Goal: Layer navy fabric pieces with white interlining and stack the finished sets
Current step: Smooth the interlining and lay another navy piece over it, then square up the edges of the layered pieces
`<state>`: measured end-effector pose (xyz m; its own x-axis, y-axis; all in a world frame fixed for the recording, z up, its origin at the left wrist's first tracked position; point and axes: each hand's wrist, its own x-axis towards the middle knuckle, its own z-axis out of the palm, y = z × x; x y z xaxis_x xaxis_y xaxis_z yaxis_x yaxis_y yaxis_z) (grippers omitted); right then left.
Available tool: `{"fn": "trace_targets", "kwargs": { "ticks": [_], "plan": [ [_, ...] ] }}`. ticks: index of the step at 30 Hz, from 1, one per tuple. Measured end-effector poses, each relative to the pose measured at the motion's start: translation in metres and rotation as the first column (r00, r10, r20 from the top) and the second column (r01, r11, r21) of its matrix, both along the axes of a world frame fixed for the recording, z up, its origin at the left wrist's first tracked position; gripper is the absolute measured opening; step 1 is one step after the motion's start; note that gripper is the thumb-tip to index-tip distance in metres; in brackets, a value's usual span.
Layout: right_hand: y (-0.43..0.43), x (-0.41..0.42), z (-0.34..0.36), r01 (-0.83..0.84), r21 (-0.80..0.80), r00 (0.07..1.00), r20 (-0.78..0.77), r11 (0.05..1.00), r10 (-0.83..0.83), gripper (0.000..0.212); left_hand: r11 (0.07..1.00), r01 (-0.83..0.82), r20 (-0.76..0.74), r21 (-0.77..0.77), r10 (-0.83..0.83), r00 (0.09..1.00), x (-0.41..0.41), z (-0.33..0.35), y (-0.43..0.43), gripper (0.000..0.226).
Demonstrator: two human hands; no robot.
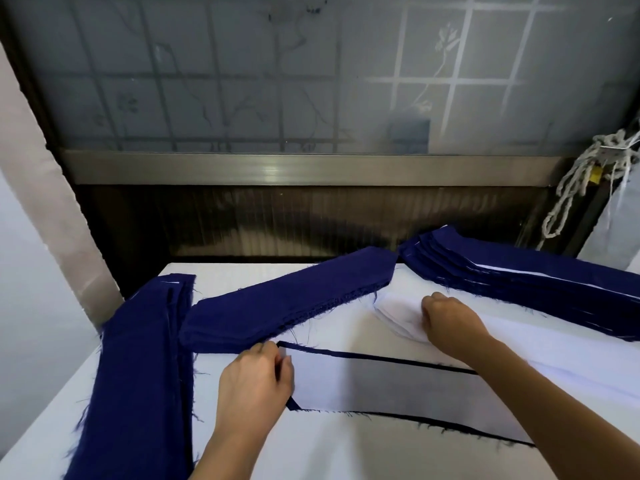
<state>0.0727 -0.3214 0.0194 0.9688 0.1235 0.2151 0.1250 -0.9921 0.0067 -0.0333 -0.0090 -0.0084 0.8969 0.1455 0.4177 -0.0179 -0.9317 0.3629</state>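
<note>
From the head camera, a layered set (381, 386) lies near the person on the white table (346, 452): a navy piece with white interlining on top, and navy showing only as a thin border along its edges. The left hand (256, 379) has its fingers curled at the set's left end and pinches the two layers together there.

The right hand (450, 320) reaches farther out, its fingers curled down on the left end of the white interlining pile (561, 351). The top sheet puckers beside the knuckles, so the hand appears to pinch it, though the fingertips are hidden.

A navy stack (287, 299) lies diagonally just beyond the set. Another navy pile (138, 358) runs down the left side. The finished stack (502, 275), with white edges between its navy layers, sits far right.

The step in hand looks like squaring the interlining on this navy piece. Next, the set probably goes to the finished stack, which calls for lifting both layers together so they do not slip apart.
</note>
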Motion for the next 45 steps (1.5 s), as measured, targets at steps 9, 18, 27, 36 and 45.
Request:
{"fn": "trace_targets", "kwargs": {
  "ticks": [9,18,27,36,45],
  "plan": [
    [-0.002,0.003,0.001,0.015,-0.061,0.998,-0.065,0.998,-0.019,0.019,1.000,-0.006,-0.025,0.007,0.006,1.000,0.001,-0.001,0.000,0.030],
    [-0.012,0.002,0.006,-0.046,0.035,0.996,-0.075,0.998,0.048,0.015,1.000,-0.010,-0.057,-0.010,0.009,0.998,0.000,0.000,-0.002,0.028],
    [-0.007,0.004,0.007,-0.017,-0.059,0.994,-0.111,0.998,0.011,0.020,1.000,-0.011,-0.054,-0.009,0.010,0.999,-0.003,0.003,0.000,0.029],
    [-0.029,-0.001,0.007,0.110,0.255,0.980,-0.188,0.961,-0.063,0.012,1.000,-0.012,-0.065,-0.003,0.011,0.998,0.000,0.001,0.001,0.027],
    [-0.031,-0.017,0.020,0.129,0.513,0.979,-0.203,0.848,-0.026,0.032,0.996,0.044,0.027,-0.074,-0.042,0.999,-0.002,0.003,-0.001,0.022]
  ]
}}
